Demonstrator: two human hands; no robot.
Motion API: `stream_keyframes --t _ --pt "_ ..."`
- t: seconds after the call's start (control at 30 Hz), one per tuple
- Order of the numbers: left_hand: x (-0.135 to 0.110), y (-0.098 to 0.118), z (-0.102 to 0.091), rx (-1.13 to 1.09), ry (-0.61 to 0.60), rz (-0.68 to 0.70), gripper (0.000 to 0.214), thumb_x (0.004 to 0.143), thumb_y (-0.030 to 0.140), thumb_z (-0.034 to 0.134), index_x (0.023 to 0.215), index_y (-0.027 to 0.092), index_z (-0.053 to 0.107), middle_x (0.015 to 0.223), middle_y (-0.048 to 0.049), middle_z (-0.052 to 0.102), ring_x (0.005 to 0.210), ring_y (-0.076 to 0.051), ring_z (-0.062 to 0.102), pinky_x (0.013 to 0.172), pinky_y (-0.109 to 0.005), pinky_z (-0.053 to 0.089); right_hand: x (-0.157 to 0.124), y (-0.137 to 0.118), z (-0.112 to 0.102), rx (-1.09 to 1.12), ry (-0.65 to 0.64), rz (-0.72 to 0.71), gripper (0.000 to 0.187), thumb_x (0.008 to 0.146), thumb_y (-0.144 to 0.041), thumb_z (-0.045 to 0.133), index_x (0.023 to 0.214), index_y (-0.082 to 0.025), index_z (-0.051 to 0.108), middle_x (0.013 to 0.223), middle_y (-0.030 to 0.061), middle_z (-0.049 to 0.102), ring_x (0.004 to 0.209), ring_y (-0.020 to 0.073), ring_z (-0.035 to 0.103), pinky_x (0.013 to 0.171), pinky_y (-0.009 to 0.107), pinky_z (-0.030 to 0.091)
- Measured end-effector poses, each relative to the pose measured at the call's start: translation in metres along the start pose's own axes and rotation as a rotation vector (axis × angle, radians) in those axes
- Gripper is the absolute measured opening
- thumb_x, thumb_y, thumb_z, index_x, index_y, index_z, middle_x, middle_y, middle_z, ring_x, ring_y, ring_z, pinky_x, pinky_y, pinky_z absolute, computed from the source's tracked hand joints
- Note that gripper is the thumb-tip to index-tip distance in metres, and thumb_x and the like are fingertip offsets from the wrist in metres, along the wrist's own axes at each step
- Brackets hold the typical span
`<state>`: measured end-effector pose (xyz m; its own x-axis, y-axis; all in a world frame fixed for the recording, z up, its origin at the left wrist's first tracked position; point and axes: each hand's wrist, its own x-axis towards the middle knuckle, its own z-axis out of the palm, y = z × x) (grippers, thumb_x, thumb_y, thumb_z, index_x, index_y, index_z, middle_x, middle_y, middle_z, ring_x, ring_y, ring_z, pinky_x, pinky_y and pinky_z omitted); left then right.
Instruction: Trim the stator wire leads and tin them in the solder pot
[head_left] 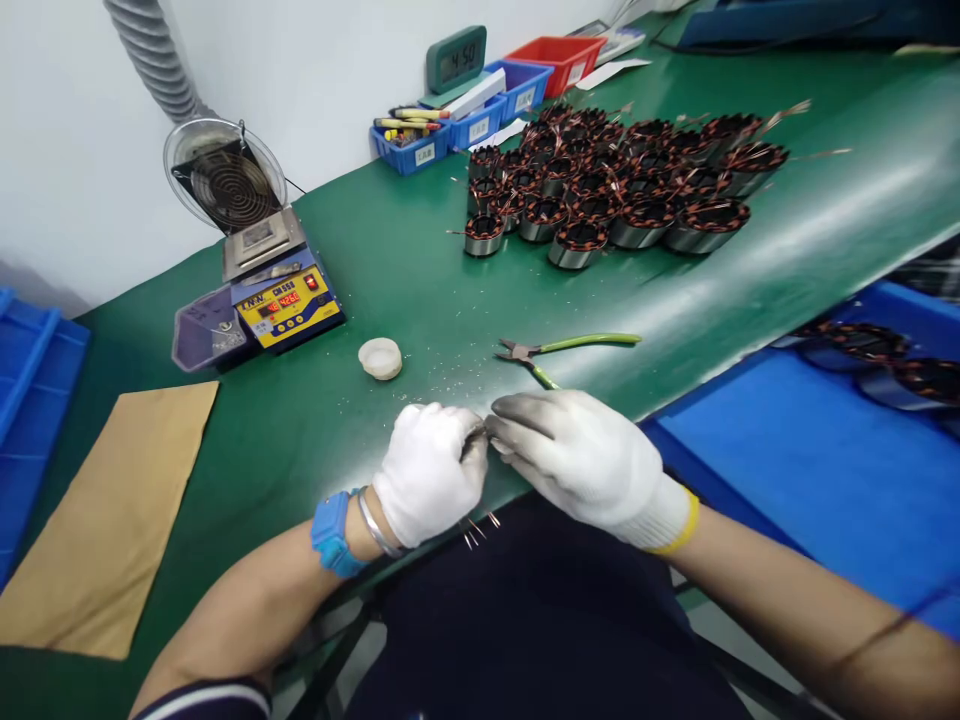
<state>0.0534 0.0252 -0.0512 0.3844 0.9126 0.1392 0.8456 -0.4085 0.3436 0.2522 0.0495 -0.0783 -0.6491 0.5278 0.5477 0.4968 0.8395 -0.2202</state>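
My left hand [431, 472], in a white glove, is closed at the front edge of the table. Several thin wires [478, 530] with bare, shiny ends stick out below it; their other ends are hidden in the glove. My right hand [581, 455], also gloved, with grey-stained fingers, has its fingertips pinched together against those of the left. Whatever lies between them is too small to make out. Just beyond the right hand lie green-handled cutting pliers [585, 342], jaws pointing left. A small white round dish [381, 358] stands past the left hand.
Wire-wound motor stators [581, 190] stand grouped at the back. To the left is a yellow-fronted soldering unit [289, 305] beside brown cardboard [112, 520]. Small blue bins [416, 155], a red bin [555, 60] and a clock [456, 60] line the wall. A blue crate [810, 460] sits at right.
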Motion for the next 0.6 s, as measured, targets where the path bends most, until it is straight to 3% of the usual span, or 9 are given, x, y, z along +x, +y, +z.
stream_keyframes --t 0.07,0.17,0.2,0.27,0.4,0.47,0.53,0.6 --pt "0.0 0.0 0.0 0.012 -0.009 0.015 0.016 0.09 0.021 0.049 0.08 0.021 0.063 0.077 -0.004 0.068 0.077 -0.023 0.062 0.076 -0.039 0.045 0.008 -0.003 0.001 0.129 -0.114 0.18 0.021 0.095 -0.023 0.046 0.094 -0.017 0.066 0.091 0.014 0.074 0.08 0.0259 0.07 0.069 0.04 0.055" --pt "0.0 0.0 -0.001 0.025 -0.02 0.033 0.015 0.089 0.021 0.051 0.081 0.021 0.063 0.077 -0.0038 0.067 0.076 -0.023 0.062 0.075 -0.039 0.044 0.015 -0.009 0.001 0.541 -0.34 0.6 0.023 0.096 -0.027 0.04 0.081 -0.02 0.056 0.062 0.0029 0.064 0.052 0.017 0.06 0.052 0.03 0.049" --pt "0.0 0.0 0.0 0.028 -0.023 0.037 0.014 0.089 0.022 0.051 0.081 0.021 0.063 0.076 -0.0037 0.067 0.075 -0.023 0.061 0.075 -0.039 0.044 0.016 -0.009 0.0 0.641 -0.402 0.678 0.024 0.096 -0.027 0.039 0.08 -0.021 0.055 0.058 0.0004 0.061 0.047 0.0152 0.057 0.048 0.028 0.047" --pt "0.0 0.0 0.0 0.031 -0.02 0.039 0.015 0.09 0.022 0.051 0.081 0.022 0.063 0.075 -0.0035 0.067 0.074 -0.023 0.06 0.076 -0.038 0.044 0.014 -0.005 -0.002 0.612 -0.407 0.667 0.019 0.095 -0.03 0.044 0.085 -0.021 0.058 0.064 0.0012 0.065 0.052 0.0152 0.059 0.051 0.027 0.048" --pt "0.001 0.0 0.001 0.032 -0.022 0.051 0.015 0.09 0.022 0.051 0.08 0.022 0.062 0.074 -0.0034 0.066 0.073 -0.022 0.06 0.075 -0.037 0.043 0.007 0.01 -0.008 0.131 -0.262 0.18 0.023 0.09 -0.025 0.054 0.107 -0.018 0.068 0.106 0.0146 0.074 0.09 0.0254 0.07 0.076 0.037 0.054" --pt "0.001 0.0 0.0 0.034 -0.025 0.053 0.016 0.09 0.021 0.05 0.08 0.021 0.062 0.074 -0.0035 0.065 0.074 -0.022 0.06 0.075 -0.038 0.043 0.007 0.012 -0.008 0.115 -0.278 0.077 0.024 0.092 -0.025 0.049 0.104 -0.018 0.069 0.107 0.0169 0.073 0.089 0.0272 0.07 0.075 0.04 0.054" --pt "0.002 0.001 -0.002 0.041 -0.039 0.046 0.016 0.09 0.022 0.05 0.08 0.021 0.063 0.074 -0.0041 0.066 0.075 -0.023 0.061 0.075 -0.038 0.043 0.011 0.007 -0.006 0.298 -0.327 0.261 0.023 0.093 -0.027 0.045 0.091 -0.019 0.066 0.089 0.0129 0.074 0.072 0.0238 0.069 0.064 0.036 0.053" --pt "0.002 0.002 -0.003 0.052 -0.064 0.039 0.015 0.09 0.023 0.052 0.08 0.021 0.063 0.075 -0.0048 0.066 0.076 -0.024 0.061 0.075 -0.038 0.043 0.016 0.0 -0.004 0.613 -0.409 0.567 0.023 0.093 -0.031 0.042 0.079 -0.021 0.058 0.066 0.0052 0.067 0.054 0.0191 0.062 0.052 0.031 0.049"
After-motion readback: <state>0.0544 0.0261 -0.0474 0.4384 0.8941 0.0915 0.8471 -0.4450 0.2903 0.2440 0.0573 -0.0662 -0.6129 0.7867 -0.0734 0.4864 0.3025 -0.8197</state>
